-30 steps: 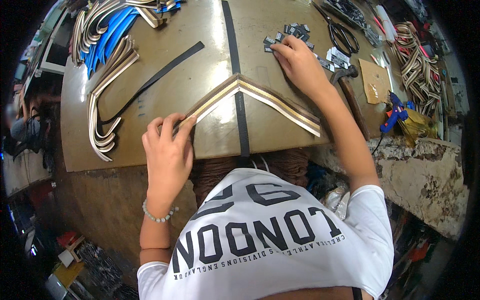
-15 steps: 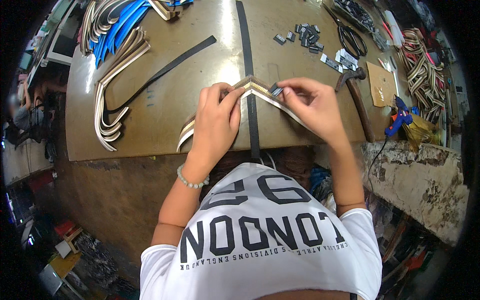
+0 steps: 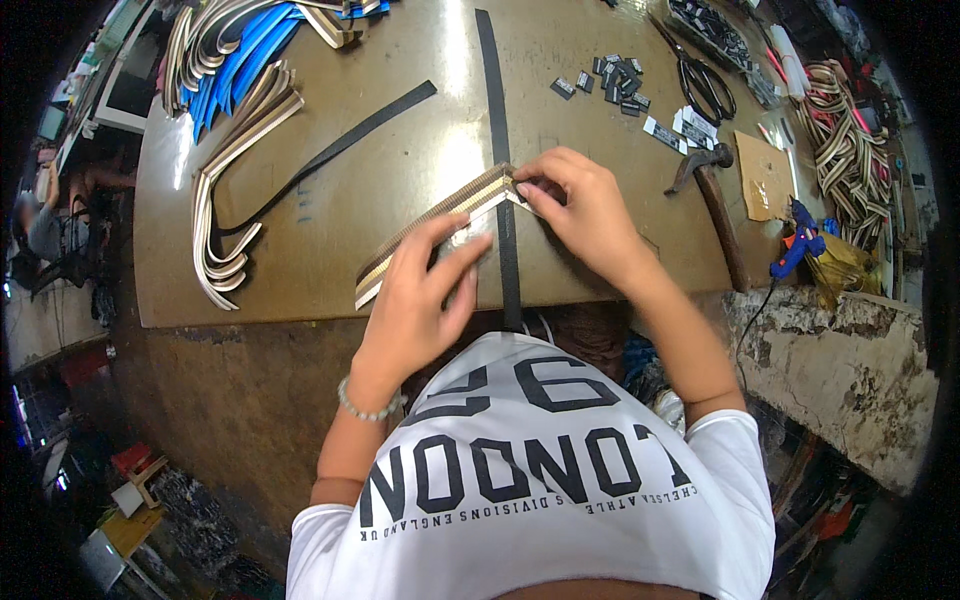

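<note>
Now joining step: right hand (image 3: 590, 215) pinches apex of V-bent striped beige-brown strap (image 3: 440, 222), over black strip (image 3: 503, 190) on brown bench (image 3: 330, 250). Left hand (image 3: 420, 295), fingers loose, presses strap's left arm flat. Next move likely calls for steady pinch, aligned ends.

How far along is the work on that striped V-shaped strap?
Done: finished straps lie stacked at the bench's far left. In hand: the left hand presses the striped V-shaped strap flat, while the right hand pinches its point. Left: a pile of small dark clips sits unused beyond it.
</note>
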{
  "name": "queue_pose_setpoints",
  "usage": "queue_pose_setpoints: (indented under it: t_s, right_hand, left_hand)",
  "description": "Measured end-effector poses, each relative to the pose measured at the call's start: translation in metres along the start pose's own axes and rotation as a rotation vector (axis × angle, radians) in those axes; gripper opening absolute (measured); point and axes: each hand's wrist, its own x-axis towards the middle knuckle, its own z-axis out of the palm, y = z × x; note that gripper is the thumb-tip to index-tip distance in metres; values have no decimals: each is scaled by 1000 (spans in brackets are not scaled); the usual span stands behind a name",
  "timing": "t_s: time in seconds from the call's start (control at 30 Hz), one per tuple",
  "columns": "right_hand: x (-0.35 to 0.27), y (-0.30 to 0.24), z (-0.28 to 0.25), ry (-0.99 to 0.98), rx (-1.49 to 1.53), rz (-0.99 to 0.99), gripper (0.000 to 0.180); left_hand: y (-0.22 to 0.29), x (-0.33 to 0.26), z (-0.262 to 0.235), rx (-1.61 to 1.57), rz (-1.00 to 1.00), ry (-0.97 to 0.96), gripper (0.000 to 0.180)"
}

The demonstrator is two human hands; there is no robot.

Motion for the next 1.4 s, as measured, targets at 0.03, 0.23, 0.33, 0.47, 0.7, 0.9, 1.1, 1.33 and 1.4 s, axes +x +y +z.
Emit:
queue_pose_setpoints:
  t_s: [0.03,0.23,0.33,0.47,0.7,0.9,1.1,1.33,1.4]
  right_hand:
    - [-2,-1,4,37,31,40,14]
    - [-6,-4,23,185,55,152,14]
    - [-6,-4,29,229,-76,120,16]
    - [-4,-3,25,219,15,170,19]
    - [-2,2,9,110,194,238,18]
    - [-3,1,15,140,129,199,16]
    - [-6,1,17,154,135,146,16]
    - [14,3,-6,-34,213,-9,26]
    - [31,6,-13,-147,152,-64,23]
  left_hand:
    - [4,-5,-5,68,19,-58,47]
    - [0,-3,2,162,78,-190,88]
    - [-6,9,11,69,107,-145,90]
    - [-10,24,21,-5,94,7,77]
    - [-20,38,29,-133,-101,150,33]
    - [-21,49,25,-173,-76,166,17]
    - [-16,57,28,-173,-223,167,15]
    - [-13,66,27,-72,-281,146,27]
    - [-13,67,25,-42,-273,112,30]
